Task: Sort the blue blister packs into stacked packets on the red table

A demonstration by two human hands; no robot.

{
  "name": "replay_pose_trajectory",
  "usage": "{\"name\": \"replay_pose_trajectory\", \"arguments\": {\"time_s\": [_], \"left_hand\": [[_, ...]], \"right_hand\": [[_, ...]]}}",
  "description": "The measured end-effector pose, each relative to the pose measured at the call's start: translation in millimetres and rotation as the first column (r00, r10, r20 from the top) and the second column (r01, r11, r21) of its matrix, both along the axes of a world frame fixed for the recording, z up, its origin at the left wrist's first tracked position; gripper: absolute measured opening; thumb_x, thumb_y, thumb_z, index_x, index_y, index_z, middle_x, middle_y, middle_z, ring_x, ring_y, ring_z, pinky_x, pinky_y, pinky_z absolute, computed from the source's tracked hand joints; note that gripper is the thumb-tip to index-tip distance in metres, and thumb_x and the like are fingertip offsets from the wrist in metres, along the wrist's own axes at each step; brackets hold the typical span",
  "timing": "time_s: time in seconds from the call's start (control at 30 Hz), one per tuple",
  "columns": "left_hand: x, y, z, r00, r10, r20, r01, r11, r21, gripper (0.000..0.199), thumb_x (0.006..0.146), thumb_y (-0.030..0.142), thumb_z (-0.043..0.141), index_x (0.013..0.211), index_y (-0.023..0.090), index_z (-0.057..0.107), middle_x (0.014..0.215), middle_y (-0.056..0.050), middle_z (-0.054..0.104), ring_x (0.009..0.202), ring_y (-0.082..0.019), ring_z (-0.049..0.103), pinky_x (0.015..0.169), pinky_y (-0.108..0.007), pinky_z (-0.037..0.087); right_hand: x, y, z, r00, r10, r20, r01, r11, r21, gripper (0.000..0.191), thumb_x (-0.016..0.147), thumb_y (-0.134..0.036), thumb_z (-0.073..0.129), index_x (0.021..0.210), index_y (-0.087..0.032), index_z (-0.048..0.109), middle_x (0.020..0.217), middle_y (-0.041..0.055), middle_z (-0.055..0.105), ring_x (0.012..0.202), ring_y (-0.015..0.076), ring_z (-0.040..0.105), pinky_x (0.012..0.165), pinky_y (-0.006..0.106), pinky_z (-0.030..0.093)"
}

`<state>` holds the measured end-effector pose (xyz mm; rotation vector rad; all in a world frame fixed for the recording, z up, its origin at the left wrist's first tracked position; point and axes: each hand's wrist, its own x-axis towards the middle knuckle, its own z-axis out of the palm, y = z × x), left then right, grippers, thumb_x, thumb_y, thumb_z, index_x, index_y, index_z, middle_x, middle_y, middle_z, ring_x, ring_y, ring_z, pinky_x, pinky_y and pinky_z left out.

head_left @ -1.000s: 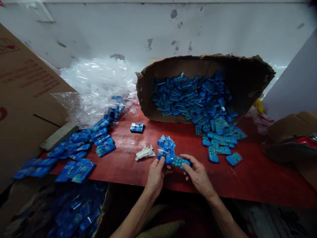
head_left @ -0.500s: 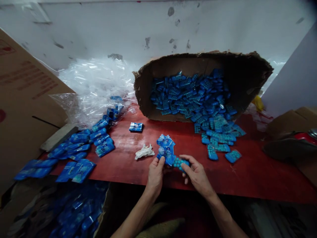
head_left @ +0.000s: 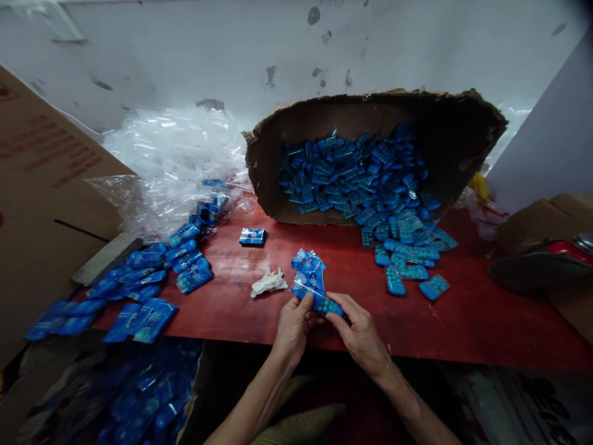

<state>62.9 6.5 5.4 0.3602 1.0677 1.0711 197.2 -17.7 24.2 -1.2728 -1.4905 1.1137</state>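
Note:
Near the front edge of the red table, my left hand (head_left: 293, 324) is closed on the left end of a small blue packet with teal round beads (head_left: 328, 305). My right hand (head_left: 359, 330) grips the packet's right end between thumb and fingers. A printed blue card or wrapper lies over the packet's left part, under my left thumb; whether it is joined to the packet I cannot tell. Just beyond, more printed blue cards (head_left: 309, 264) lie on the table. A crumpled white tissue (head_left: 269, 282) lies left of them, with a small blue stack of cards (head_left: 252, 237) farther back.
A torn cardboard box (head_left: 262, 179) on its side spills blue beaded packets (head_left: 407, 253) onto the table (head_left: 463, 327). Blue packets (head_left: 152, 278) and clear plastic bags (head_left: 176, 148) cover the left. A carton (head_left: 46, 154) stands far left; more packets (head_left: 143, 395) lie below the edge.
My right hand has moved left, bringing the beaded packet closer to my left hand. More of the packet is now covered by the blue card. The view has shifted slightly.

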Motion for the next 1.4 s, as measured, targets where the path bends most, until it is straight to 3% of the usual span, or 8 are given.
{"name": "replay_pose_trajectory", "arguments": {"time_s": [0.2, 0.4, 0.53, 0.67, 0.83, 0.93, 1.13, 1.4], "left_hand": [[-2.7, -0.7, -0.8, 0.994, -0.085, 0.068, 0.084, 0.996, 0.007, 0.028, 0.063, 0.035, 0.065, 0.078, 0.012, 0.058, 0.066, -0.004, 0.062, 0.053, -0.010, 0.055, 0.051, -0.022, 0.044], [2.6, -3.2, 5.2, 0.980, -0.174, 0.100, 0.169, 0.984, 0.055, 0.028, 0.067, 0.037, 0.062, 0.079, 0.012, 0.058, 0.067, -0.004, 0.063, 0.054, -0.012, 0.056, 0.058, -0.027, 0.043], [-3.9, -1.2, 4.9, 0.984, -0.177, 0.016, 0.177, 0.984, -0.018, 0.030, 0.066, 0.039, 0.062, 0.082, 0.013, 0.059, 0.071, -0.004, 0.064, 0.060, -0.012, 0.056, 0.060, -0.025, 0.041], [-10.5, 0.3, 1.9, 0.963, -0.214, 0.164, 0.212, 0.977, 0.032, 0.025, 0.070, 0.036, 0.059, 0.079, 0.014, 0.061, 0.070, -0.003, 0.062, 0.062, -0.012, 0.055, 0.065, -0.026, 0.041], [-13.5, 1.3, 7.2, 0.860, -0.383, 0.337, 0.351, 0.924, 0.154, 0.028, 0.074, 0.028, 0.056, 0.096, 0.011, 0.059, 0.091, -0.010, 0.063, 0.085, -0.020, 0.057, 0.077, -0.032, 0.041], [-13.7, 2.4, 9.0, 0.839, -0.400, 0.369, 0.367, 0.917, 0.158, 0.030, 0.074, 0.024, 0.056, 0.101, 0.012, 0.058, 0.099, -0.010, 0.062, 0.093, -0.021, 0.055, 0.082, -0.032, 0.039], [-10.9, 2.0, 3.3, 0.838, -0.340, 0.427, 0.319, 0.940, 0.123, 0.028, 0.075, 0.020, 0.056, 0.100, 0.011, 0.059, 0.095, -0.007, 0.064, 0.093, -0.019, 0.056, 0.089, -0.031, 0.037], [-2.1, -4.7, 0.2, 0.901, -0.234, 0.364, 0.230, 0.972, 0.055, 0.024, 0.075, 0.028, 0.056, 0.092, 0.013, 0.062, 0.085, -0.005, 0.065, 0.078, -0.015, 0.059, 0.076, -0.027, 0.044]], "right_hand": [[4.3, 6.2, -7.9, 0.930, 0.068, -0.361, -0.192, 0.928, -0.319, 0.041, 0.076, -0.030, 0.051, 0.115, -0.018, 0.044, 0.075, 0.0005, 0.056, 0.059, 0.0107, 0.055, 0.046, 0.022, 0.049], [0.5, 14.6, -15.2, 0.877, -0.129, -0.462, -0.085, 0.906, -0.415, 0.036, 0.068, -0.035, 0.060, 0.096, -0.018, 0.046, 0.073, -0.0015, 0.054, 0.053, 0.0104, 0.056, 0.039, 0.022, 0.049], [-0.8, 9.9, -14.5, 0.960, -0.092, -0.265, 0.007, 0.952, -0.305, 0.029, 0.071, -0.031, 0.057, 0.096, -0.018, 0.050, 0.071, -0.0013, 0.056, 0.059, 0.0117, 0.057, 0.044, 0.021, 0.047], [2.8, 7.1, -6.6, 0.968, 0.086, -0.236, -0.136, 0.969, -0.206, 0.028, 0.071, -0.024, 0.059, 0.098, -0.021, 0.054, 0.078, -0.0014, 0.058, 0.067, 0.0116, 0.054, 0.057, 0.022, 0.046], [12.2, 12.0, -0.5, 0.969, 0.146, -0.199, -0.176, 0.974, -0.145, 0.064, 0.061, -0.024, 0.070, 0.119, -0.029, 0.043, 0.095, -0.0016, 0.052, 0.087, 0.0148, 0.049, 0.082, 0.029, 0.039], [16.4, 15.4, 1.8, 0.966, 0.212, -0.150, -0.227, 0.969, -0.095, 0.075, 0.057, -0.025, 0.073, 0.123, -0.031, 0.039, 0.104, -0.0006, 0.048, 0.096, 0.0169, 0.045, 0.092, 0.032, 0.032], [17.2, 18.8, 2.7, 0.899, 0.313, -0.306, -0.373, 0.913, -0.164, 0.075, 0.058, -0.028, 0.072, 0.124, -0.033, 0.038, 0.117, 0.0008, 0.044, 0.098, 0.0188, 0.047, 0.084, 0.032, 0.039], [9.9, 20.6, -16.6, 0.879, 0.210, -0.427, -0.308, 0.935, -0.174, 0.064, 0.063, -0.028, 0.069, 0.122, -0.031, 0.043, 0.111, 0.0018, 0.048, 0.099, 0.0185, 0.047, 0.087, 0.032, 0.036]]}}
